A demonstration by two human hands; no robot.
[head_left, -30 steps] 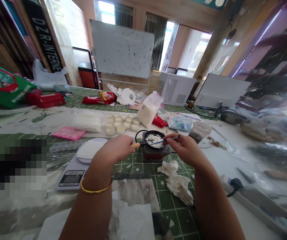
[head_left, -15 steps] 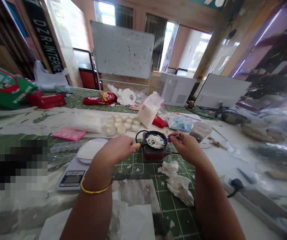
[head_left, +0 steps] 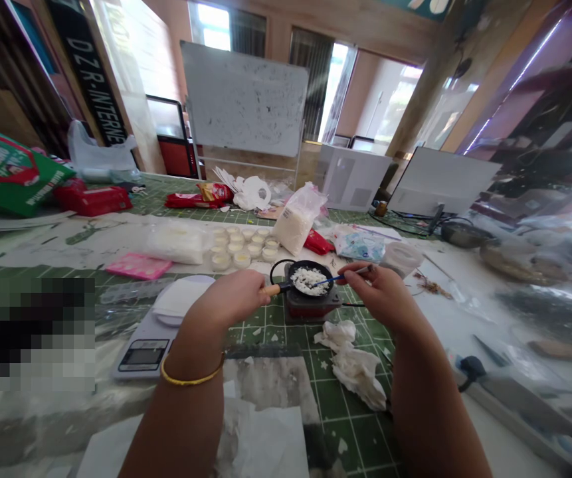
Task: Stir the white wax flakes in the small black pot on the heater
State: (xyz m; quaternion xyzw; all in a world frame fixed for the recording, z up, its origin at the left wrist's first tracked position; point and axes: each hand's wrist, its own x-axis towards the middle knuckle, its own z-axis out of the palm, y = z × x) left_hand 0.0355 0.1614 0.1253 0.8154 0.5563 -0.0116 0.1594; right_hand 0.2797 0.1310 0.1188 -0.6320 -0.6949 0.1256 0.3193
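Note:
A small black frying pan [head_left: 292, 275] sits on a compact hot plate [head_left: 310, 309] and holds a heap of white crumbly bits [head_left: 310, 280]. My left hand [head_left: 243, 295] is closed round the pan's handle [head_left: 272, 290], which is light wood toward its end. From the right, my right hand [head_left: 373, 289] pinches a thin blue stick [head_left: 336, 278], whose far tip reaches into the white bits. Just below the hot plate lies crumpled white tissue [head_left: 358, 372].
Left of my arm stands a digital kitchen scale [head_left: 141, 357] with white sheets on it. Behind the pan are several small filled cups [head_left: 238, 255] and a bag of white granules [head_left: 295, 222]. A clear plastic cup [head_left: 405, 255] and a power strip [head_left: 519, 398] are at right.
My right hand has shifted slightly right, and the stick's tip now lies at a different spot among the white bits. The bits look more spread out. My left hand stays put.

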